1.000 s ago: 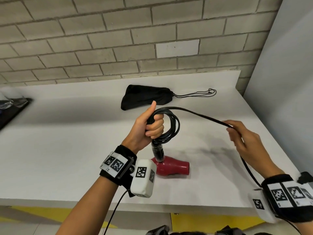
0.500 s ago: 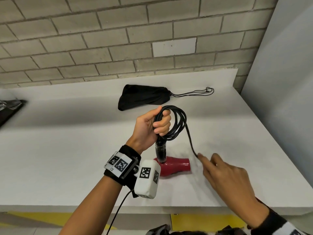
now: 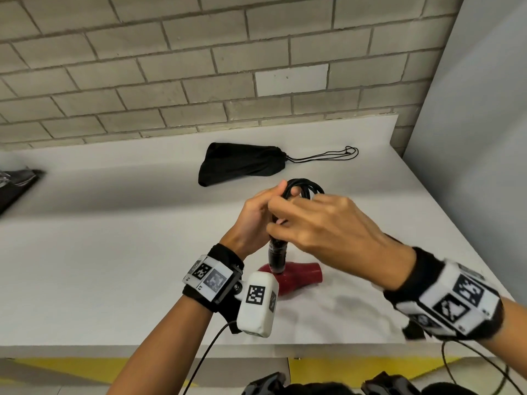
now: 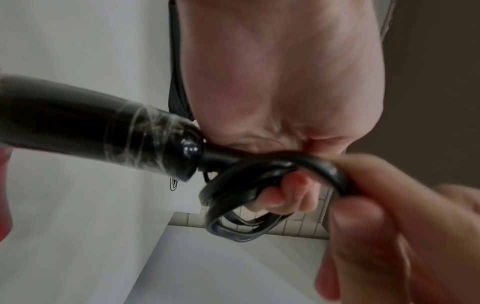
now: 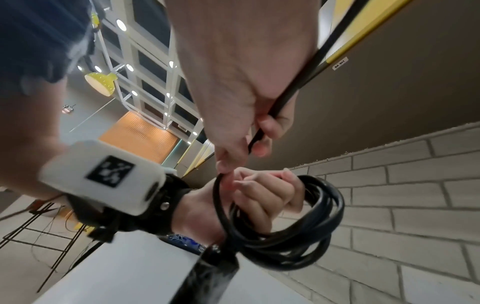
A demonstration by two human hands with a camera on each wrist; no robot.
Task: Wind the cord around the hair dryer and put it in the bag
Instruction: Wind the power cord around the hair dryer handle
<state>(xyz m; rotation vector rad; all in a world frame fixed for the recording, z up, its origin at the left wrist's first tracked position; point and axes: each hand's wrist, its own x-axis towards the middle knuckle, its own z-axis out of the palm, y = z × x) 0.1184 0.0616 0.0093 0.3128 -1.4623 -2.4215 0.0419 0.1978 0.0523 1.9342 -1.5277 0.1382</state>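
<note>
A red hair dryer [image 3: 299, 276] stands on the white counter with its black handle [image 3: 276, 255] pointing up. My left hand [image 3: 256, 218] grips the top of the handle together with several loops of black cord [image 3: 306, 186]. In the left wrist view the cord [image 4: 259, 185] coils round the curled fingers beside the handle [image 4: 91, 127]. My right hand [image 3: 322, 220] is pressed against the left, pinching the free cord; in the right wrist view that cord [image 5: 283, 102] runs through its fingers to the coil [image 5: 311, 226]. The black drawstring bag [image 3: 242, 163] lies behind, drawn shut.
The counter [image 3: 114, 252] ends at a brick wall [image 3: 199, 67] behind and a grey wall [image 3: 470, 166] on the right. A dark object [image 3: 17, 183] lies at the far left edge. The bag's drawstrings [image 3: 328, 155] trail to the right.
My right hand has swung from low right of the dryer up to my left hand, bringing the free cord onto the coil. The left hand and dryer have stayed put.
</note>
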